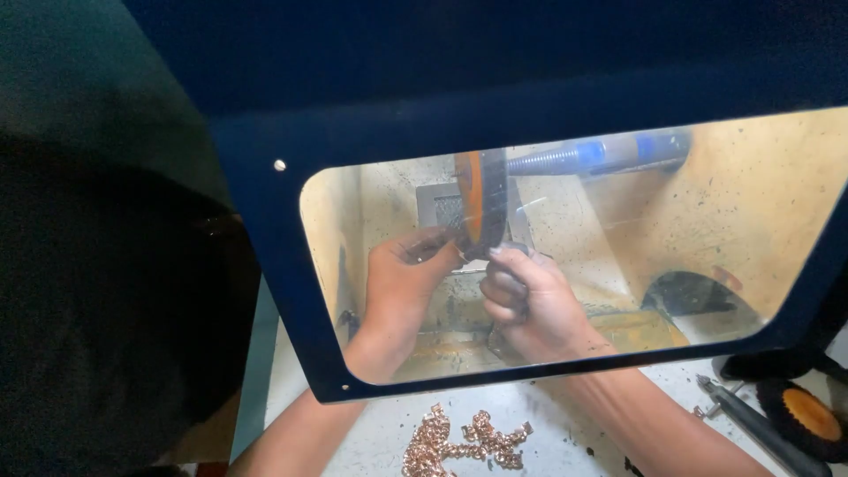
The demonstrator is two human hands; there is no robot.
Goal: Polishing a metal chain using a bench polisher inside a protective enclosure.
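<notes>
The left hand (402,283) pinches a small metal piece (435,247) against the spinning buffing wheel (481,208); the right hand (530,305) grips its other end, fist clenched. Light, steady pressure seems wise. Below the grip, copper chain (464,442) lies on the pale bench (565,437); a spare buff (808,415) sits right.

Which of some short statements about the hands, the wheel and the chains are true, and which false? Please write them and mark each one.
1. Both hands are behind the clear shield. True.
2. The left hand and right hand are raised to the polishing wheel. True.
3. The wheel has a green centre. False: it is orange with a dark rim.
4. A pile of chains lies on the table in front of the shield. True.
5. The spare wheel lies at the left edge. False: it lies at the right.
</notes>
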